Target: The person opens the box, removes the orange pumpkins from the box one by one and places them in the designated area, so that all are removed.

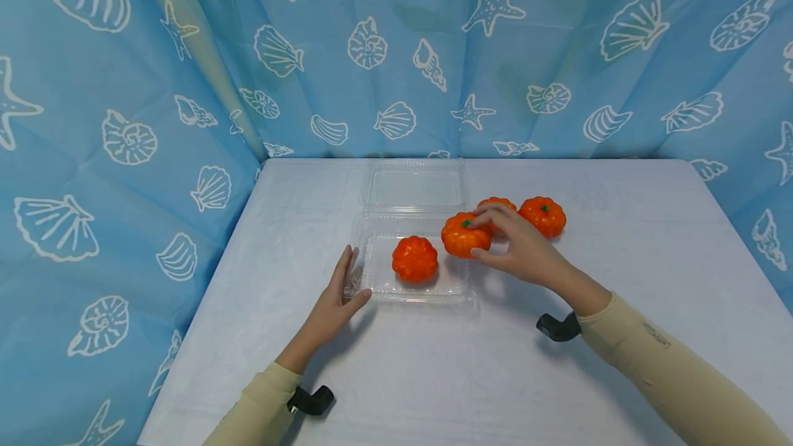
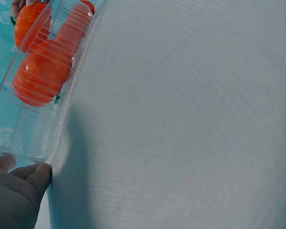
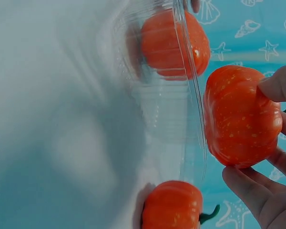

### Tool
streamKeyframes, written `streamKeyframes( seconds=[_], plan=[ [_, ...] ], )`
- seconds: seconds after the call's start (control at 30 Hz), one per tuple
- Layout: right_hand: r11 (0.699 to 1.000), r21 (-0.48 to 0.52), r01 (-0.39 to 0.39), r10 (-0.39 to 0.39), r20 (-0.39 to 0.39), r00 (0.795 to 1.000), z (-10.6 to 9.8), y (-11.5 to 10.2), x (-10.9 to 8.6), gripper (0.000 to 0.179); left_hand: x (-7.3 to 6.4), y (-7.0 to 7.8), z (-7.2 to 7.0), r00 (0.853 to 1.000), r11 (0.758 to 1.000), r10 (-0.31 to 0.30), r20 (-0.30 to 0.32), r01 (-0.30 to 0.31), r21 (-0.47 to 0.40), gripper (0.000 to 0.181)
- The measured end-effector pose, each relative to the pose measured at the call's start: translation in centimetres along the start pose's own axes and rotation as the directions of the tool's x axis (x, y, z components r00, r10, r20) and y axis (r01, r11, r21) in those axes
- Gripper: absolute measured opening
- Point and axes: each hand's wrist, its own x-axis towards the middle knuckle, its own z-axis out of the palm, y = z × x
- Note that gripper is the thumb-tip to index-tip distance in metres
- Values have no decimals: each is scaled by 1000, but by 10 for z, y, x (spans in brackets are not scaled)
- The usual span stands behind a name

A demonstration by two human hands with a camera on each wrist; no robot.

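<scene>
A clear plastic clamshell box (image 1: 379, 288) lies with its lid (image 1: 415, 188) folded back. One orange toy pumpkin (image 1: 415, 259) sits inside it, stem out of sight in the head view. My right hand (image 1: 526, 246) grips a second pumpkin (image 1: 466, 235) between thumb and fingers, over the box's right edge; its green stem faces up. In the right wrist view this pumpkin (image 3: 243, 117) shows beside the box wall. My left hand (image 1: 331, 305) rests along the box's left side, fingers straight, thumb by the front corner; the left wrist view shows its thumb (image 2: 40, 179) at the box's end.
Right of the box a pumpkin (image 1: 542, 217) stands on the white-covered table (image 1: 409, 370). Next to it another pumpkin (image 1: 498, 202) is partly hidden behind my right hand. A blue curtain (image 1: 396, 88) with white shells hangs behind the table and along its left side.
</scene>
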Motion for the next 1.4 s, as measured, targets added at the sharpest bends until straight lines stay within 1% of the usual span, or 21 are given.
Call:
streamKeyframes(
  seconds=[0.1,0.3,0.67,0.8,0.97,1.03,1.27,1.4],
  plan=[
    [1000,-2,-9,9,-23,1000,-3,4,-6,35,0,0,0,1000,1000,-1,-4,1,0,87],
    [999,38,-31,34,-59,998,-7,14,-19,35,0,1,0,1000,1000,0,-1,0,20,88],
    [997,38,-64,67,-87,994,-12,26,-34,34,-1,4,-1,1000,1000,8,1,-8,28,89],
    [995,61,-84,89,-86,992,-11,31,-39,33,-1,5,-1,1000,1000,13,2,-13,27,90],
    [995,54,-86,91,-94,991,-9,37,-45,35,-1,4,-1,1000,999,9,-4,-9,35,90],
    [995,50,-91,95,-90,991,-8,40,-45,35,0,3,-1,1000,999,6,-5,-5,36,89],
    [989,72,-126,129,-37,991,-1,53,-45,34,0,-1,0,1000,999,9,-4,-9,31,88],
    [990,61,-127,130,-41,991,4,60,-43,35,0,-1,0,1000,999,4,-6,-4,33,88]
  ],
)
